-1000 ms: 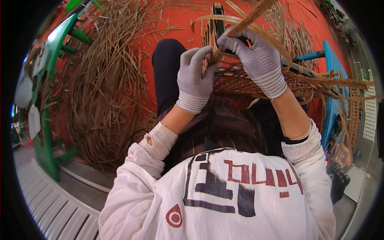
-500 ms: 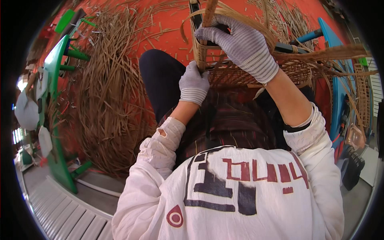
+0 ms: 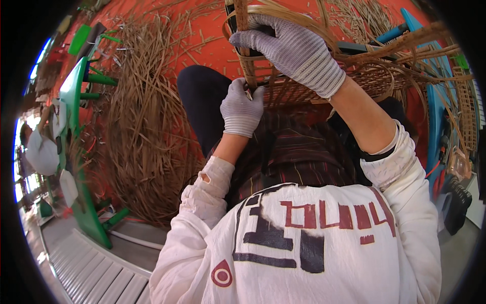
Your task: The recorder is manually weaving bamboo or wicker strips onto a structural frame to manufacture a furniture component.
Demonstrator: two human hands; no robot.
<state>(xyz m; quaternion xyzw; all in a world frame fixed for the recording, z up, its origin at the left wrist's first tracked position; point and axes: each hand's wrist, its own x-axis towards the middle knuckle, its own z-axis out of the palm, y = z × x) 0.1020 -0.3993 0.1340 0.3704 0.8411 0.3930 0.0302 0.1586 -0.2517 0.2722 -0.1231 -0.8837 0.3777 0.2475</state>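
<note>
Both of my hands wear grey-and-white striped gloves. Across my lap lies a woven panel [image 3: 329, 87] of brown flat strips on a dark frame. My right hand [image 3: 288, 50] curls over the panel's upper left corner, thumb and fingers closed around an upright brown strip [image 3: 244, 60] at the frame's side. Lower down, my left hand [image 3: 242, 107] pinches the bottom of that strip beside my knee. Its fingertips are partly hidden. Loose pale strips [image 3: 276, 11] loop over the back of my right hand, and longer strip ends [image 3: 405, 44] trail off to the right.
A large heap of dry brown strips [image 3: 144, 121] covers the red floor [image 3: 212, 35] at left. Beyond it, a green table [image 3: 76, 96] lies on its side. To the right are a blue board [image 3: 435, 126] and a black basket [image 3: 458, 205]. Slatted grey grating [image 3: 101, 268] is lower left.
The view has shifted slightly. My right hand and the upright strip sit a little further left and lower in the picture. Both hands keep their grip.
</note>
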